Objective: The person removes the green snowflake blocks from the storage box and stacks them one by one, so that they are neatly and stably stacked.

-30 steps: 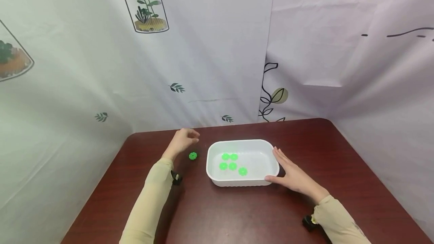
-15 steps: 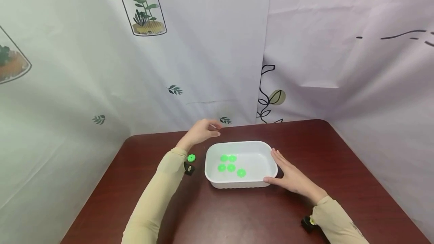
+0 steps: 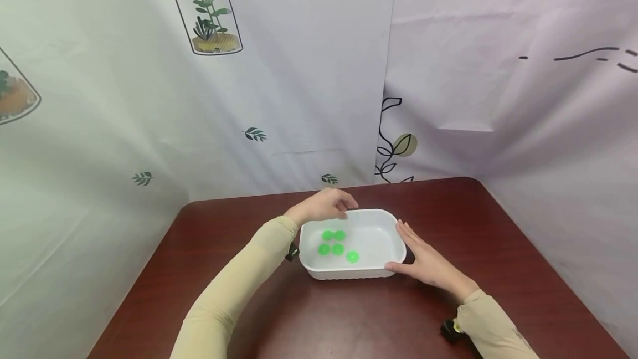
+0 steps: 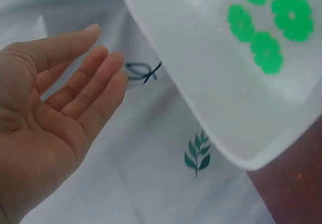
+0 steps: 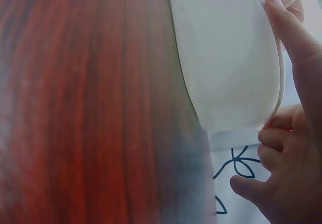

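The five green pieces [image 3: 338, 249] lie flat in the left half of the white tray [image 3: 379, 245]: two at the back, two in front of those, and one off toward the tray's middle. The layout matches the one half a second ago.

What has changed is your left hand [image 3: 324, 205]: it was behind the tray's left part, and in the head view it now overlaps the tray's far rim. Its fingers are loosely bent and close together, the thumb apart, and the left wrist view shows nothing between them. I'd judge, then, that this swing has added no piece to the tray. How high you are above the rim, I can't tell.

At the tray's right end, your right hand [image 3: 430, 259] is spread along the rim, thumb at the near corner and fingers toward the far one, as before; it seems to be steadying the tray.

Your left sleeve [image 3: 254, 265] now covers the spot left of the tray where a loose green piece lay; it's out of sight, so your own forearm is what blocks your view there. A black wrist device [image 3: 292, 251] sits just beside the tray's left wall. Under the tray is the dark red table [image 3: 339, 314]; behind it hangs a printed cloth [image 3: 309, 98].
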The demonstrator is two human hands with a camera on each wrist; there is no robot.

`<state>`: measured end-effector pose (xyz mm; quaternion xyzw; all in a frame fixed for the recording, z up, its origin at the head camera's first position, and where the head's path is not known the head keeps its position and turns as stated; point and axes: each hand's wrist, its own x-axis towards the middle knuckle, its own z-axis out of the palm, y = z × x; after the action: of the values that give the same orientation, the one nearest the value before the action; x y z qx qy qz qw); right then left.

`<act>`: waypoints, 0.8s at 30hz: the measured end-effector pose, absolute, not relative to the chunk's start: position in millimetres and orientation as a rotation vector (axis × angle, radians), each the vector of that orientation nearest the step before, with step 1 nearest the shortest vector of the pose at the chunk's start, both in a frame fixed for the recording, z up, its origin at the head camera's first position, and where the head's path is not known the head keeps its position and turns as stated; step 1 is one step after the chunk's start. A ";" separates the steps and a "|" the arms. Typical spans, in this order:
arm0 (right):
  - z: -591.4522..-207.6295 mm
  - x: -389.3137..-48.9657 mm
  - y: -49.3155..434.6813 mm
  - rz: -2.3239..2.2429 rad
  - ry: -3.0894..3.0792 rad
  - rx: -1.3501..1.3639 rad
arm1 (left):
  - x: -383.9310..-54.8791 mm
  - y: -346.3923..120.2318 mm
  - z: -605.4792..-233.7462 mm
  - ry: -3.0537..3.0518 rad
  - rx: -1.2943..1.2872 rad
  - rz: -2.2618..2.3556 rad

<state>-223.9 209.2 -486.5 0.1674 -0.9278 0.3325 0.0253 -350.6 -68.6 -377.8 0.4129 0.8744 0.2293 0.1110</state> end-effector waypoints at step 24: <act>-486.4 -224.6 210.2 1.037 -2.866 0.526 | -333.8 -45.0 -425.1 2.310 1.236 0.435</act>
<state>-224.6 210.2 -486.4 0.1701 -0.9264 0.3352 0.0243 -333.8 -45.0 -425.1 0.4516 0.8444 0.1589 0.2405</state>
